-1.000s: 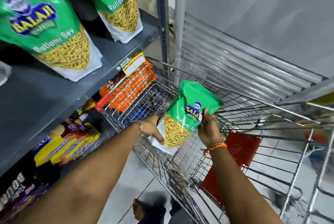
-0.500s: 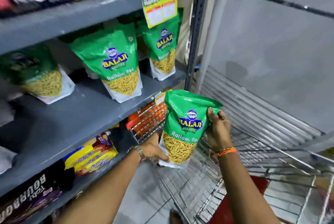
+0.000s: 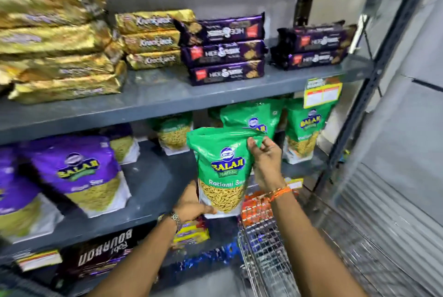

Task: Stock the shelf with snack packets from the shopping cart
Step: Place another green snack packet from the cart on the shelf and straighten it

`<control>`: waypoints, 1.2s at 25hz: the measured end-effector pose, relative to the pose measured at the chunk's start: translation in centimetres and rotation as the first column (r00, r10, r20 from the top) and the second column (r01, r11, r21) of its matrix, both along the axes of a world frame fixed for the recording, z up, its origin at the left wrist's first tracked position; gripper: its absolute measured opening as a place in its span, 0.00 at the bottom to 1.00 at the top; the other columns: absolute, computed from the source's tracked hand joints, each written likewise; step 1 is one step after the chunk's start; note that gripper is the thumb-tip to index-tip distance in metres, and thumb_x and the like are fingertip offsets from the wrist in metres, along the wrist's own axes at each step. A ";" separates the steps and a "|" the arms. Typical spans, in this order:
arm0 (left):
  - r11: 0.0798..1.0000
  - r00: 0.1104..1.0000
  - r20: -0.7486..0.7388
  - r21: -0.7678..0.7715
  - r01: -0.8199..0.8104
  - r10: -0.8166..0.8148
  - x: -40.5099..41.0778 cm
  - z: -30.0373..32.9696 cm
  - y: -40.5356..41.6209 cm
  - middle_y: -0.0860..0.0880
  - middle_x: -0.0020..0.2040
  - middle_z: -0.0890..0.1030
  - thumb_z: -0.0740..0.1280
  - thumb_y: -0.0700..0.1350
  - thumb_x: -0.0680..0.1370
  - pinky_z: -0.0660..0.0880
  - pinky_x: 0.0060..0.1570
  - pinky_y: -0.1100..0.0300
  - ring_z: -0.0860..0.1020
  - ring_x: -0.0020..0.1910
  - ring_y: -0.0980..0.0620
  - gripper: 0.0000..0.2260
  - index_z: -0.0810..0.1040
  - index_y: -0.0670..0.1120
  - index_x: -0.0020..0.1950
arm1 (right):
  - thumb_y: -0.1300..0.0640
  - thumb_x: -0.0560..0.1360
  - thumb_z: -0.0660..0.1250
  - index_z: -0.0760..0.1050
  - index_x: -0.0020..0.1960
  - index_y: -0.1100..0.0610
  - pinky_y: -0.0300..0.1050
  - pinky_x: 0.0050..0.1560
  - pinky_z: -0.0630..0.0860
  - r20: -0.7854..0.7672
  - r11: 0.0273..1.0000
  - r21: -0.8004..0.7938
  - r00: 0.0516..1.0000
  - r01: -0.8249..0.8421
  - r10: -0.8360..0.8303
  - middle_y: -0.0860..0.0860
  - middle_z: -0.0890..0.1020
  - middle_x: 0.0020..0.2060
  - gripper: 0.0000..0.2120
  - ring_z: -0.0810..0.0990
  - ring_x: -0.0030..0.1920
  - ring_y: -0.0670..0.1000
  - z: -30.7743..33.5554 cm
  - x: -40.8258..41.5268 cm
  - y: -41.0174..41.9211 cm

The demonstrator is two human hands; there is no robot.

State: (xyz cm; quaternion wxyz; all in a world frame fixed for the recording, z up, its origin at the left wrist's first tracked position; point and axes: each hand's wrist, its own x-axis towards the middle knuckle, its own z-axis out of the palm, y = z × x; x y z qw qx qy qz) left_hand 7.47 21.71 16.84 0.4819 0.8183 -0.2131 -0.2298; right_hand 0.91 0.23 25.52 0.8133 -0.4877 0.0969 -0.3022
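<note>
Holding Balaji Ratlami Sev packet [image 3: 221, 172] upright

Single head-worn wide-angle view, looking forward and slightly down at the grey metal shelf rack [image 3: 153, 102] from close range, facing it a bit from the right. Both bare forearms reach in from the bottom edge; the chrome wire shopping cart [image 3: 266, 244] sits near at lower right, a grey wall [image 3: 407, 129] far right. No second view to overlap.
</note>
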 end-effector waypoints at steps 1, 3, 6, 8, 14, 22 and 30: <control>0.999 0.999 0.029 -0.023 -0.039 0.040 1.0 0.1 1.0 0.50 0.57 0.84 0.84 0.38 0.55 0.78 0.59 0.56 0.82 0.57 0.51 0.39 0.74 0.44 0.63 | 0.52 0.67 0.79 0.77 0.46 0.56 0.48 0.48 0.77 0.007 0.999 -0.025 0.999 -0.040 0.040 0.59 0.79 0.44 0.14 0.75 0.46 0.53 0.4 1.5 0.9; 0.988 0.986 0.076 -0.050 -0.144 0.147 3.4 -0.4 3.5 0.52 0.59 0.85 0.84 0.39 0.53 0.79 0.62 0.49 0.83 0.59 0.51 0.40 0.76 0.49 0.63 | 0.56 0.71 0.76 0.75 0.40 0.54 0.49 0.48 0.75 -0.005 0.990 -0.083 0.993 -0.118 0.118 0.54 0.77 0.38 0.09 0.73 0.42 0.50 0.6 5.0 3.4; 0.962 0.957 0.103 -0.057 -0.266 0.271 7.9 -2.8 5.6 0.52 0.57 0.86 0.84 0.44 0.50 0.81 0.59 0.45 0.84 0.58 0.50 0.40 0.78 0.49 0.61 | 0.66 0.74 0.71 0.68 0.38 0.54 0.42 0.47 0.72 -0.062 0.983 -0.096 0.987 -0.156 0.150 0.43 0.72 0.32 0.14 0.70 0.35 0.41 0.9 9.4 5.7; 0.941 0.936 0.099 -0.057 -0.333 0.337 9.3 -3.3 6.2 0.50 0.55 0.86 0.83 0.46 0.47 0.82 0.56 0.44 0.84 0.56 0.47 0.40 0.78 0.49 0.59 | 0.68 0.75 0.70 0.67 0.37 0.57 0.42 0.46 0.73 -0.061 0.979 -0.115 0.984 -0.171 0.165 0.44 0.72 0.30 0.14 0.70 0.35 0.43 0.8 11.4 6.5; 0.925 0.919 0.103 -0.065 -0.375 0.380 10.7 -3.0 6.9 0.49 0.52 0.87 0.83 0.40 0.48 0.83 0.54 0.45 0.85 0.52 0.46 0.32 0.80 0.51 0.50 | 0.69 0.75 0.69 0.78 0.44 0.57 0.49 0.53 0.79 -0.063 0.967 -0.158 0.979 -0.200 0.192 0.51 0.85 0.39 0.07 0.80 0.45 0.53 0.4 14.3 8.2; 0.945 0.947 0.103 -0.154 -0.287 0.304 10.2 -2.7 6.5 0.55 0.61 0.82 0.87 0.40 0.48 0.80 0.59 0.58 0.80 0.60 0.60 0.51 0.69 0.52 0.69 | 0.54 0.61 0.83 0.66 0.67 0.58 0.51 0.65 0.73 -0.091 0.750 -0.484 0.827 0.451 -0.555 0.55 0.74 0.62 0.40 0.74 0.63 0.54 -4.4 6.1 4.2; 0.912 0.941 0.089 -0.289 -0.290 0.327 9.5 -2.7 5.6 0.61 0.61 0.77 0.84 0.31 0.55 0.74 0.52 0.76 0.75 0.55 0.77 0.54 0.61 0.64 0.67 | 0.32 0.44 0.80 0.46 0.78 0.58 0.64 0.70 0.61 -0.463 0.689 -0.712 0.647 0.136 -0.606 0.66 0.65 0.70 0.74 0.64 0.70 0.67 -9.4 6.2 -0.5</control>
